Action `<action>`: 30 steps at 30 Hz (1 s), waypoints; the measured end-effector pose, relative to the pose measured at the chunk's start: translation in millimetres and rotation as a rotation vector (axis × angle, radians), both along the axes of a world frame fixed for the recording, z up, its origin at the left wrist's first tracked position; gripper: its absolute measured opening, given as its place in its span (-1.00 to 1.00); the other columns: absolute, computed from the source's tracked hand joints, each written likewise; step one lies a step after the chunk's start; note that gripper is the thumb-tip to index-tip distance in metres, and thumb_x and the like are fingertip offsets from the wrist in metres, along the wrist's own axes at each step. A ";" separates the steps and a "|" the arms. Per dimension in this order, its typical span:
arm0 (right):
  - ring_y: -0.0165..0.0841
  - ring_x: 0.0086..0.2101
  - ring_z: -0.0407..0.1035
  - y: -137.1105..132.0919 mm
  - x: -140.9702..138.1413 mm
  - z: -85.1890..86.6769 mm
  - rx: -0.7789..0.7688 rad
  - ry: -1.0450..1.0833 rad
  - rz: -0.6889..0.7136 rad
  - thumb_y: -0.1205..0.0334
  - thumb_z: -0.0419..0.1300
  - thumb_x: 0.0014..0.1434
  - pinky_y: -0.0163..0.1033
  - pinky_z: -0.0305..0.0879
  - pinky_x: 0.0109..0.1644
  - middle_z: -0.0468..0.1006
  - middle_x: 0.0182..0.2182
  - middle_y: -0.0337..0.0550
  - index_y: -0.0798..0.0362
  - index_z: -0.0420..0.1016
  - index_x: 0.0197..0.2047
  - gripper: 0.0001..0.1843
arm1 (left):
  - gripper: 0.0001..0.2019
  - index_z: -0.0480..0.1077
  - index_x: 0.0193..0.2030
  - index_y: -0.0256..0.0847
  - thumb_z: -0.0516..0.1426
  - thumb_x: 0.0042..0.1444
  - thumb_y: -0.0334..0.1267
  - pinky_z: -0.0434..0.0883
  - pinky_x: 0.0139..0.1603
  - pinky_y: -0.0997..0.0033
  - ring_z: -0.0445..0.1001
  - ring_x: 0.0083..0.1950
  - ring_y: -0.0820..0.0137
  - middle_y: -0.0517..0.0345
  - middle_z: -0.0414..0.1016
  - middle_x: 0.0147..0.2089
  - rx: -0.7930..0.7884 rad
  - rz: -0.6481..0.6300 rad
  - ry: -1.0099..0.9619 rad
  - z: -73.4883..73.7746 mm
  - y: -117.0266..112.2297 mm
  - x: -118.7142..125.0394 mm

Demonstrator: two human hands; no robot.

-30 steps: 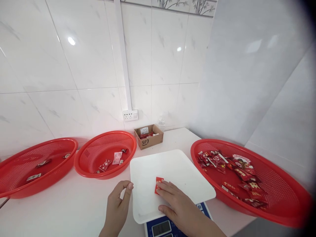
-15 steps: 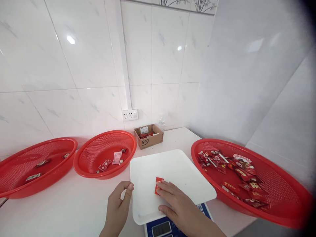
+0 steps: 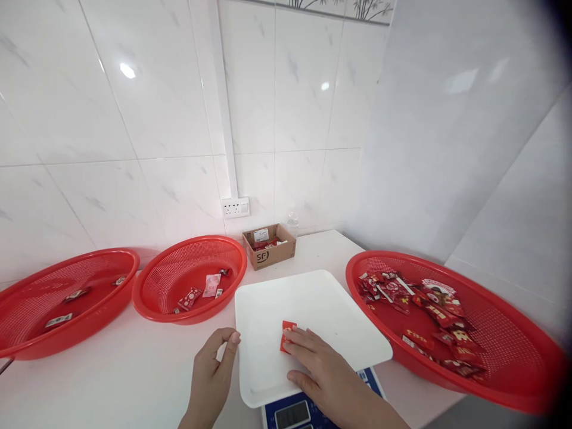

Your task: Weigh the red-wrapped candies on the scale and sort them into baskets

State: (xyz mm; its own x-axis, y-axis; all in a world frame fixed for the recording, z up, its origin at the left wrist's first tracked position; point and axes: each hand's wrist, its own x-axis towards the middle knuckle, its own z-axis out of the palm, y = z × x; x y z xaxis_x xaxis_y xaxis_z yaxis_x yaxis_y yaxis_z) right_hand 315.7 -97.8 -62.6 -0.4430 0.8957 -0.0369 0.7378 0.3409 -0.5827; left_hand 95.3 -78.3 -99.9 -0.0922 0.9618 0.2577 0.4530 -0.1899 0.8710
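1. Hands: 2, both mine. My right hand (image 3: 324, 366) lies flat and open, fingers extended, fingertips over 1 red packet (image 3: 286, 342); it is not closed around it.
2. My left hand (image 3: 212, 366) has thumb and forefinger close together at the left edge of the tray; I cannot tell whether they pinch anything.
3. Tray: 1 white tray (image 3: 263, 298), on 1 blue scale (image 3: 269, 417). The red packet lies on it, left of centre, partly covered by my fingers.
4. Baskets: 3, all red. Left basket (image 3: 89, 335): 3 packets visible. Middle basket (image 3: 179, 318): at least 4, including 1 pink packet (image 3: 211, 285). Right basket (image 3: 513, 333): a heap (image 3: 440, 314), too overlapped to count.
5. Behind the tray: 1 cardboard box (image 3: 276, 256) containing red packets, number unclear; 1 clear bottle (image 3: 292, 223) just beside it.
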 end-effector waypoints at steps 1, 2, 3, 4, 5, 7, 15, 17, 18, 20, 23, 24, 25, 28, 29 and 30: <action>-0.25 0.23 -0.03 0.2 -0.1 -0.1 -0.001 -0.002 0.000 0.15 0.02 0.18 -0.09 -0.18 0.32 0.19 0.22 -0.08 0.14 0.30 0.17 -0.49 | -0.67 0.35 -0.40 -0.13 -0.01 0.09 0.07 0.32 -0.41 0.50 0.38 -0.34 0.38 0.19 0.43 -0.40 0.000 0.000 0.001 -0.1 -0.1 0.1; -0.25 0.24 -0.03 0.3 -0.2 -0.2 -0.002 -0.005 0.001 0.15 0.02 0.18 -0.10 -0.18 0.33 0.19 0.23 -0.08 0.14 0.30 0.18 -0.49 | -0.67 0.35 -0.40 -0.13 -0.01 0.09 0.07 0.32 -0.43 0.50 0.38 -0.34 0.37 0.18 0.43 -0.40 0.000 -0.002 0.002 -0.1 -0.2 0.2; -0.25 0.24 -0.03 0.4 -0.3 -0.2 -0.004 -0.007 0.002 0.15 0.02 0.18 -0.10 -0.19 0.33 0.19 0.23 -0.07 0.14 0.30 0.18 -0.49 | -0.67 0.35 -0.41 -0.13 0.00 0.09 0.07 0.32 -0.44 0.50 0.38 -0.35 0.37 0.18 0.43 -0.40 0.001 0.000 0.001 0.1 -0.3 0.3; -0.25 0.24 -0.03 0.4 -0.4 -0.2 -0.007 -0.009 0.002 0.16 0.02 0.18 -0.10 -0.19 0.33 0.19 0.23 -0.07 0.15 0.30 0.18 -0.49 | -0.68 0.35 -0.41 -0.13 0.00 0.09 0.06 0.32 -0.44 0.50 0.38 -0.35 0.37 0.18 0.43 -0.41 0.004 0.003 -0.002 0.3 -0.4 0.5; -0.25 0.23 -0.03 0.4 -0.4 -0.4 -0.008 -0.010 0.001 0.16 0.03 0.18 -0.10 -0.19 0.33 0.19 0.22 -0.07 0.16 0.30 0.17 -0.49 | -0.68 0.35 -0.42 -0.13 0.00 0.09 0.06 0.32 -0.44 0.49 0.38 -0.36 0.37 0.18 0.43 -0.41 0.011 0.006 -0.004 0.6 -0.4 0.6; -0.25 0.23 -0.02 0.1 -0.2 -1.1 -0.005 -0.007 0.000 0.16 0.03 0.17 -0.10 -0.19 0.33 0.20 0.22 -0.07 0.15 0.31 0.17 -0.49 | -0.69 0.36 -0.42 -0.14 0.01 0.09 0.05 0.34 -0.40 0.48 0.39 -0.36 0.37 0.18 0.44 -0.42 0.027 0.014 -0.006 1.3 -0.3 0.7; -0.28 0.23 -0.01 2.2 0.6 -2.4 0.012 -0.023 0.008 0.15 0.03 0.18 -0.11 -0.21 0.33 0.21 0.21 -0.09 0.13 0.31 0.17 -0.50 | -0.68 0.36 -0.40 -0.13 -0.01 0.09 0.06 0.36 -0.35 0.47 0.41 -0.35 0.37 0.19 0.46 -0.41 0.029 0.034 0.001 -2.7 -0.1 -2.2; -0.28 0.22 0.00 2.7 0.1 -1.7 0.009 -0.024 0.011 0.15 0.03 0.18 -0.11 -0.22 0.33 0.22 0.21 -0.09 0.12 0.31 0.16 -0.50 | -0.68 0.36 -0.39 -0.13 -0.01 0.09 0.06 0.36 -0.34 0.47 0.42 -0.34 0.38 0.19 0.46 -0.40 0.028 0.043 0.005 -5.8 0.0 -3.5; -0.28 0.22 0.00 2.7 0.0 -1.6 0.009 -0.023 0.011 0.15 0.02 0.18 -0.10 -0.22 0.33 0.22 0.21 -0.08 0.12 0.31 0.16 -0.50 | -0.67 0.36 -0.39 -0.13 -0.01 0.09 0.07 0.36 -0.33 0.47 0.42 -0.33 0.38 0.19 0.47 -0.40 0.032 0.048 0.005 -7.4 0.2 -4.1; -0.28 0.22 0.00 2.4 -0.1 -1.8 0.012 -0.019 0.010 0.14 0.02 0.19 -0.10 -0.23 0.33 0.23 0.21 -0.08 0.12 0.32 0.16 -0.51 | -0.67 0.37 -0.39 -0.14 -0.01 0.09 0.07 0.37 -0.30 0.47 0.43 -0.31 0.37 0.18 0.47 -0.37 0.044 0.060 0.003 -10.8 0.6 -5.5; -0.29 0.22 0.01 1.9 -0.1 -2.0 0.022 -0.022 0.006 0.13 0.02 0.19 -0.10 -0.24 0.33 0.23 0.20 -0.07 0.12 0.32 0.15 -0.51 | -0.66 0.38 -0.38 -0.14 -0.01 0.09 0.07 0.38 -0.28 0.45 0.45 -0.29 0.35 0.16 0.48 -0.37 0.051 0.080 -0.003 -15.7 1.6 -7.4; -0.29 0.22 0.01 1.9 -0.1 -1.9 0.022 -0.024 0.005 0.13 0.02 0.19 -0.09 -0.24 0.33 0.24 0.20 -0.07 0.12 0.33 0.15 -0.51 | -0.66 0.39 -0.38 -0.15 -0.01 0.09 0.07 0.38 -0.29 0.45 0.45 -0.29 0.34 0.16 0.49 -0.37 0.052 0.088 -0.005 -17.3 2.0 -7.9; -0.29 0.22 0.02 2.1 -0.3 -1.6 0.020 -0.026 0.005 0.13 0.01 0.19 -0.09 -0.24 0.33 0.24 0.20 -0.07 0.13 0.33 0.15 -0.51 | -0.66 0.39 -0.38 -0.15 -0.01 0.09 0.07 0.38 -0.29 0.44 0.46 -0.29 0.34 0.16 0.49 -0.38 0.054 0.094 -0.006 -18.9 2.5 -8.3; -0.28 0.22 0.02 2.8 -0.9 -0.4 0.028 -0.026 0.007 0.13 0.01 0.20 -0.08 -0.22 0.33 0.25 0.19 -0.06 0.13 0.33 0.15 -0.52 | -0.65 0.39 -0.38 -0.16 0.00 0.08 0.08 0.40 -0.29 0.42 0.46 -0.29 0.32 0.14 0.49 -0.38 0.056 0.105 -0.005 -22.8 3.9 -8.4; -0.27 0.22 0.02 3.0 -1.2 -0.2 0.033 -0.029 0.008 0.13 0.01 0.20 -0.08 -0.22 0.32 0.25 0.19 -0.06 0.12 0.33 0.14 -0.52 | -0.64 0.39 -0.38 -0.16 0.00 0.08 0.08 0.40 -0.29 0.41 0.46 -0.29 0.31 0.13 0.49 -0.38 0.054 0.106 -0.006 -23.7 4.3 -8.2; -0.27 0.21 0.02 3.3 -1.5 0.0 0.036 -0.032 0.008 0.13 0.00 0.20 -0.07 -0.22 0.32 0.25 0.19 -0.06 0.12 0.33 0.14 -0.52 | -0.64 0.39 -0.38 -0.17 0.00 0.07 0.08 0.40 -0.30 0.41 0.46 -0.29 0.31 0.13 0.50 -0.38 0.052 0.106 -0.009 -24.3 4.5 -7.8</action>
State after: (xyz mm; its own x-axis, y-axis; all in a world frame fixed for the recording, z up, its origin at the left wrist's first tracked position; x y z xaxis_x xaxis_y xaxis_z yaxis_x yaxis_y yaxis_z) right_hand 314.2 -94.5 -62.6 -0.4492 0.8932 -0.0195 0.7532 0.3669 -0.5460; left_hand 87.5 -73.9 -124.2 -0.1948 0.9320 0.3055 0.4655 -0.1863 0.8652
